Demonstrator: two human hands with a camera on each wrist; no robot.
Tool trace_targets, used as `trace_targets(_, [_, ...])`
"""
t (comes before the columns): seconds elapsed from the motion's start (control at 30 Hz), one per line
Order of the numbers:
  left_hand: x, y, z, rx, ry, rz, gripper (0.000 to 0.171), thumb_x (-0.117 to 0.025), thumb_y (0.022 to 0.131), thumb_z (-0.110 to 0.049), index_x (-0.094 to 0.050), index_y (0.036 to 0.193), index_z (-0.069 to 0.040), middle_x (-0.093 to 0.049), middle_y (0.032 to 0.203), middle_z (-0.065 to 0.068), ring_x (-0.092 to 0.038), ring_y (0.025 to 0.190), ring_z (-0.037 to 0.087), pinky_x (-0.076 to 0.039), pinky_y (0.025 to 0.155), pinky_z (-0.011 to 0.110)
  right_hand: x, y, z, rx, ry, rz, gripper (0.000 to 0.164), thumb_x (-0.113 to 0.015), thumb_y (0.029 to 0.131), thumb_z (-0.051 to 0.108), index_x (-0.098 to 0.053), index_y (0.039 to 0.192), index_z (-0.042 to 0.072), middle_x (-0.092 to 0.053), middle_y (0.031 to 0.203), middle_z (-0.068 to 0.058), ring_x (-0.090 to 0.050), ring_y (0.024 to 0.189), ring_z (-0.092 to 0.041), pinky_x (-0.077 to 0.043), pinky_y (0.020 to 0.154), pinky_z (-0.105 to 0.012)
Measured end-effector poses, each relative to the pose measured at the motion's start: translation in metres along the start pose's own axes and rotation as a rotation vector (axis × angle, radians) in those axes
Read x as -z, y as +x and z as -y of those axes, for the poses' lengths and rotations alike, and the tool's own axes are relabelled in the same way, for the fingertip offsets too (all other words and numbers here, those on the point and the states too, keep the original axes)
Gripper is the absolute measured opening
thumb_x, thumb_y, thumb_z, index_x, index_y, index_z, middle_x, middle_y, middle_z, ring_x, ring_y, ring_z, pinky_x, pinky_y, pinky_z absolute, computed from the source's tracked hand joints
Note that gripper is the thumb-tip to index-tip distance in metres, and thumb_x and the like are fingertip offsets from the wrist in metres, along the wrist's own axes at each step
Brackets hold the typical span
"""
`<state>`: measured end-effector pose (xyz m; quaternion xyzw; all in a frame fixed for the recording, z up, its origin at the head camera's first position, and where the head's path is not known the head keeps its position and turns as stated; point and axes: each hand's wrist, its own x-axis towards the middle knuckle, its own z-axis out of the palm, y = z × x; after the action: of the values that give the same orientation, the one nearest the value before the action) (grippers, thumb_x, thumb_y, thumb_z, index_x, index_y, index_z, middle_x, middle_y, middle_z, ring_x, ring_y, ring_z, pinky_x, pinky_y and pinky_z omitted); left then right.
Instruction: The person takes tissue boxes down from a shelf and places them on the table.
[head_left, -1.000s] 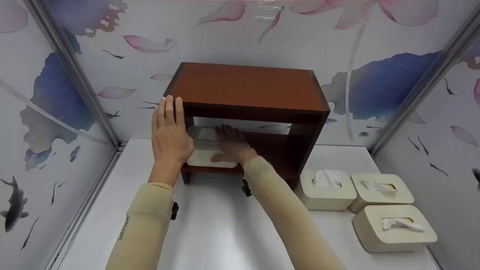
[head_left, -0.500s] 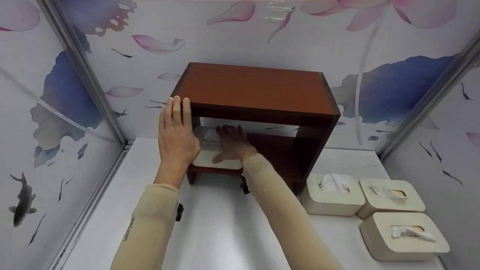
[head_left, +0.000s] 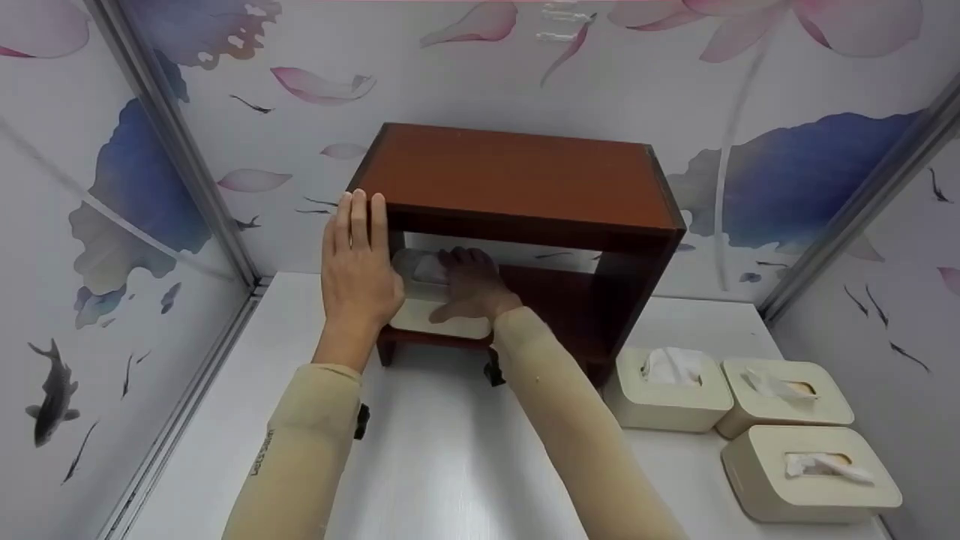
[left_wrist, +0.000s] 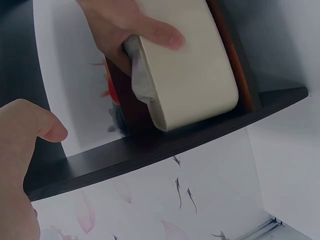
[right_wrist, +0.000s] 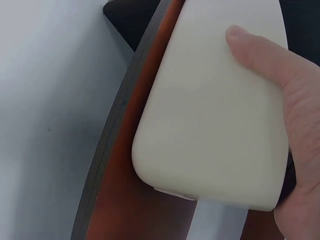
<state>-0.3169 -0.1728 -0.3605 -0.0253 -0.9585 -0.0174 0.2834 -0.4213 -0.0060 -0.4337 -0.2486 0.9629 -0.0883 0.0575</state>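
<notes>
A small reddish-brown wooden shelf [head_left: 517, 176] with dark edges stands on the white table. Inside its left half, on the lower board, sits a cream tissue box [head_left: 414, 313] with a white tissue poking from its top. My right hand [head_left: 476, 289] grips that box, thumb on the front face and fingers over the top, as the left wrist view also shows. In the right wrist view the thumb lies flat on the smooth cream face [right_wrist: 200, 125]. My left hand [head_left: 356, 281], fingers straight, rests against the shelf's left front edge.
Three more cream tissue boxes stand on the table to the right: one beside the shelf [head_left: 670, 390], one farther right [head_left: 787, 409] and one nearer the front [head_left: 814, 491]. Patterned white panels [head_left: 465, 82] with metal corner posts enclose the table at the back and sides.
The head view has turned slightly left, so the scene sits farther right in it. Both hands stay at the same places on the tissue box and the shelf.
</notes>
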Motion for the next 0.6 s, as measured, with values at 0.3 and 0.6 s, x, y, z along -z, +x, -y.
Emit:
trace_targets(0.3, [0.004, -0.001, -0.002, 0.000, 0.024, 0.001, 0.086, -0.054, 0.088, -0.015, -0.002, 0.156, -0.007, -0.007, 0.162, 0.018, -0.007, 0.151, 0.034, -0.018, 0.121, 0.047, 0.014, -0.022, -0.001, 0.078, -0.087, -0.089, 0.116, -0.075, 0.066, 0.068, -0.020, 0.157, 0.021, -0.030, 0.157, -0.006, -0.025, 0.146, -0.032, -0.020, 0.120, -0.050])
trace_targets(0.6, [0.004, 0.000, -0.002, 0.003, 0.010, 0.034, 0.088, -0.054, 0.086, -0.013, -0.001, 0.156, -0.008, -0.005, 0.162, 0.017, -0.005, 0.152, 0.033, -0.016, 0.122, 0.048, 0.009, -0.059, -0.005, 0.136, -0.141, -0.202, 0.112, -0.077, 0.059, 0.070, -0.033, 0.150, 0.023, -0.045, 0.141, -0.004, -0.039, 0.133, -0.030, -0.032, 0.111, -0.053])
